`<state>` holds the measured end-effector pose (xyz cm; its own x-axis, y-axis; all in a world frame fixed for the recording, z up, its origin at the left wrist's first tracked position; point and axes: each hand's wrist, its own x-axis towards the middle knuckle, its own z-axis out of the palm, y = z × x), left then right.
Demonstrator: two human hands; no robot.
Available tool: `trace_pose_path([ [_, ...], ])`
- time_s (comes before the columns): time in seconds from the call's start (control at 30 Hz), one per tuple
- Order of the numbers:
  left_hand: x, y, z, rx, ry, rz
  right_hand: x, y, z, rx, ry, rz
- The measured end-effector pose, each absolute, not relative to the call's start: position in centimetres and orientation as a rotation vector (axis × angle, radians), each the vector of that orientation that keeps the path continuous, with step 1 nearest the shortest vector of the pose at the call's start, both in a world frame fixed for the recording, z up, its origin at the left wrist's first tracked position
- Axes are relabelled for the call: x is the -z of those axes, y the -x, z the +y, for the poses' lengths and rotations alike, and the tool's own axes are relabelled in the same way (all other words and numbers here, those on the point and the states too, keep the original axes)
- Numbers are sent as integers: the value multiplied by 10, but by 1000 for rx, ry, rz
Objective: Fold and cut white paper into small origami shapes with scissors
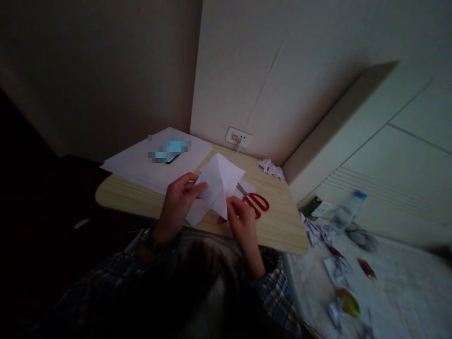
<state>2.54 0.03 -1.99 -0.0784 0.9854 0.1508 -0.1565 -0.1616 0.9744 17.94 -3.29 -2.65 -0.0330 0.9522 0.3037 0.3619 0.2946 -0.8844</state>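
A folded white paper (219,182) with creases is held above a small wooden table (278,226). My left hand (179,203) pinches the paper's left edge, thumb on top. My right hand (240,221) grips its lower point with closed fingers. Red-handled scissors (256,201) lie on the table just right of my right hand. Another white sheet lies under the folded paper.
A stack of white sheets (148,165) with a blurred blue item (169,149) lies at the table's back left. Folded paper pieces (271,167) sit near the wall socket (238,137). To the right, a bed holds paper scraps (314,230), a plastic bottle (348,209) and small items.
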Motion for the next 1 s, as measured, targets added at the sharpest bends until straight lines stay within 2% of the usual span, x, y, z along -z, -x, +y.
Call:
trace_pose_path([
  [0.1,19,-25,1,-1457,-1195,1103,26,-179,-34,-703,1232,-1534],
  [0.43,22,-28,1,-1492,-1114,920,32,-178,-27,-890,1146,-1320],
  [1.0,18,-26,3,-1384,-1275,1074,38,-170,-23,-998,1083,-1333],
])
